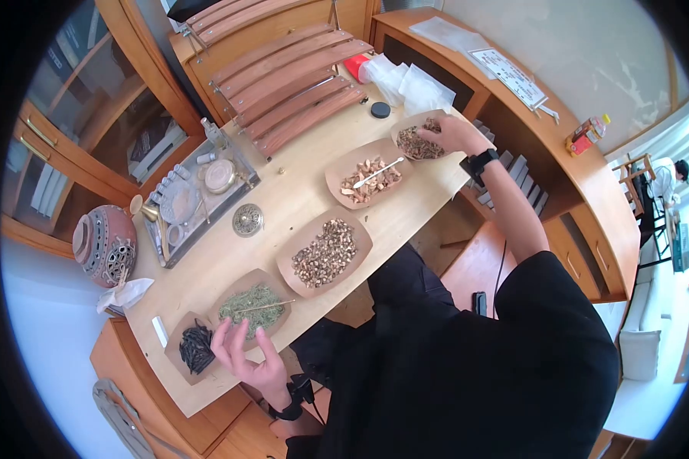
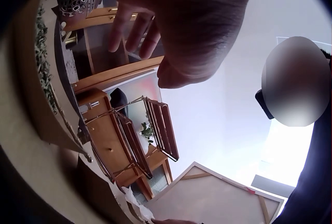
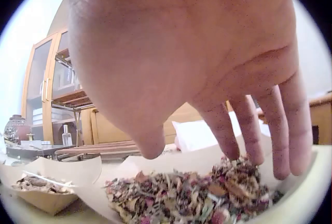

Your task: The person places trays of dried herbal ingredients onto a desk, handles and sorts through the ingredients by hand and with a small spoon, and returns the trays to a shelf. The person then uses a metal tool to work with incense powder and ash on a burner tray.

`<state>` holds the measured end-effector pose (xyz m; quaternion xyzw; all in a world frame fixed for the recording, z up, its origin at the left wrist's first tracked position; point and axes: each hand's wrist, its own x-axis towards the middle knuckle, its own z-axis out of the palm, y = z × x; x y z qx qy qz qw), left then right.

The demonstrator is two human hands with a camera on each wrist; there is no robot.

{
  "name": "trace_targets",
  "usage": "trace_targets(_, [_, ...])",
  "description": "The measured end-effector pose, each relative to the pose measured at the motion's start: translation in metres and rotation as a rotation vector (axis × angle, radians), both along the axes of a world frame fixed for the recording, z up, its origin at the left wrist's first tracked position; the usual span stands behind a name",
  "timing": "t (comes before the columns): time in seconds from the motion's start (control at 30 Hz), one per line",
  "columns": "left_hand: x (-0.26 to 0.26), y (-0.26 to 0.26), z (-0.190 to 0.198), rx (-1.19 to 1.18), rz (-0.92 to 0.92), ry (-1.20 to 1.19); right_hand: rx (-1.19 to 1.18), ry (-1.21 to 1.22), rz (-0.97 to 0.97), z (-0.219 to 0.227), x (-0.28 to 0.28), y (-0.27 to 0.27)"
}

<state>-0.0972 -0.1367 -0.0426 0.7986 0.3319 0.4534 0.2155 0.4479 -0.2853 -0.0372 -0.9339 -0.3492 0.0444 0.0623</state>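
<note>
My right hand (image 1: 461, 136) is over the far paper tray. In the right wrist view its fingers reach down, fingertips right at the mixed dried petals and leaves (image 3: 192, 195), with nothing gripped. Spread fingers of my left hand (image 1: 259, 369) hover by the near trays, close over the green dried herb (image 1: 262, 297), which has a thin stick (image 1: 264, 307) across it. Dark dried pods (image 1: 197, 348) fill the nearest tray. Between the hands, one tray holds brown chopped pieces (image 1: 325, 252); another holds pale chips (image 1: 370, 191) with a white slender spoon (image 1: 379, 173) on top.
A metal tray (image 1: 241, 187) of incense-like tools and a round pierced metal lid (image 1: 247, 219) lie behind the paper trays. Beyond are a slatted wooden rack (image 1: 283, 84), a black cap (image 1: 380, 110) and white bags (image 1: 425, 90). A patterned jar (image 1: 106, 243) stands left.
</note>
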Motion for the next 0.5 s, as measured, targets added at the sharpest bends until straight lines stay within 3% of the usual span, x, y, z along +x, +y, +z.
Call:
trace_targets(0.1, [0.011, -0.009, -0.002, -0.019, 0.014, 0.001, 0.05, 0.088, -0.095, -0.016, -0.002, 0.004])
trace_targets(0.2, [0.018, -0.015, 0.002, -0.007, 0.025, 0.004, 0.034, -0.021, -0.212, -0.021, -0.023, 0.019])
trace_targets(0.5, [0.012, -0.014, 0.013, 0.108, 0.109, 0.078, 0.1, -0.016, -0.056, -0.034, -0.031, 0.006])
